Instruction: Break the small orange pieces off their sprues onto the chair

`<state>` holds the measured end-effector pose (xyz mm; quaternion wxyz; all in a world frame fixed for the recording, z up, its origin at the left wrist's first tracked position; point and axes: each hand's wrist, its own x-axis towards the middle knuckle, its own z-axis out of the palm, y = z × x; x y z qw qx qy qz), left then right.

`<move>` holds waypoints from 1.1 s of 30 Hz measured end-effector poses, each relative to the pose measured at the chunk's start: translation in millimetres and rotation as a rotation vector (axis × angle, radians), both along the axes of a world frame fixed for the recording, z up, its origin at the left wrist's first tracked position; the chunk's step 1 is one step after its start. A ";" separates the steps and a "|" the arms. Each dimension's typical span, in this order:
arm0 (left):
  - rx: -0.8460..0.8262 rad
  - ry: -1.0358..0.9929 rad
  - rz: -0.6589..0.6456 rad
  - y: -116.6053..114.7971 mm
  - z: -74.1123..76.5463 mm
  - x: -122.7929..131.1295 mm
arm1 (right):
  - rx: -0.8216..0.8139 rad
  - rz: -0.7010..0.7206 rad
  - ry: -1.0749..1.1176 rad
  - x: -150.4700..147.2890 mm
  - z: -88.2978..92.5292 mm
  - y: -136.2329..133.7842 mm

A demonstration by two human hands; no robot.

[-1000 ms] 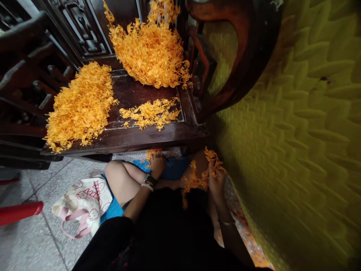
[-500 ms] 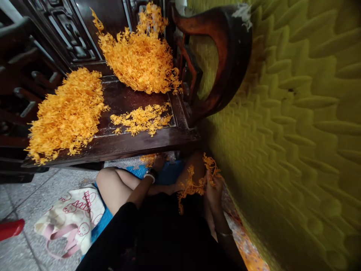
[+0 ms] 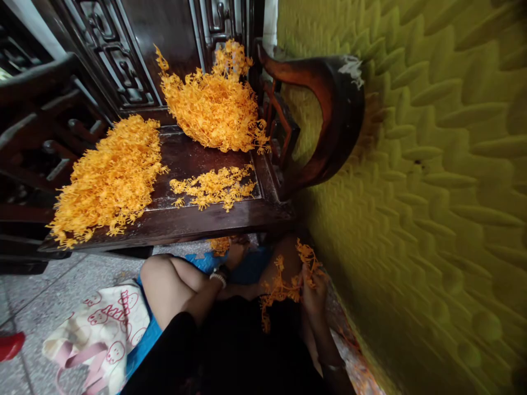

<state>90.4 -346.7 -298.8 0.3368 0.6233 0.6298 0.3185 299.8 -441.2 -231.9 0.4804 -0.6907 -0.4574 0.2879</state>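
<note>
My right hand [image 3: 313,287] is closed on a tangled bunch of orange plastic pieces [image 3: 284,285] held over my lap, beside my right knee. My left hand [image 3: 235,255] reaches forward and down under the front edge of the dark wooden seat [image 3: 193,219], right at a small clump of orange pieces [image 3: 219,244] on the floor; its fingers are hidden. On the seat lie a big heap at the left [image 3: 109,178], a taller heap at the back [image 3: 214,107] and a thin scatter in front [image 3: 214,187].
A carved wooden armrest [image 3: 329,115] curves up at the right of the seat. A yellow-green textured wall [image 3: 432,192] stands close on my right. A white printed tote bag [image 3: 99,332] lies on the tiled floor at my left, a blue mat [image 3: 251,258] under my legs.
My left hand has pushed further forward under the seat edge toward the floor clump. My right hand keeps the orange bunch. The view has tilted up a little.
</note>
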 end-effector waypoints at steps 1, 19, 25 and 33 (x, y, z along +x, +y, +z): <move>0.011 0.029 -0.017 -6.2 1.7 -3.3 | -0.002 0.006 -0.016 0.4 -2.2 0.0; 0.523 0.500 0.109 33.6 188.1 -47.7 | -0.016 0.245 0.065 -45.7 32.1 17.0; 0.441 0.623 0.215 55.3 179.7 -38.7 | 0.015 0.373 0.177 -71.0 58.9 18.0; 0.613 0.099 0.126 26.9 186.3 -39.4 | 0.123 0.566 0.250 -92.0 89.0 22.5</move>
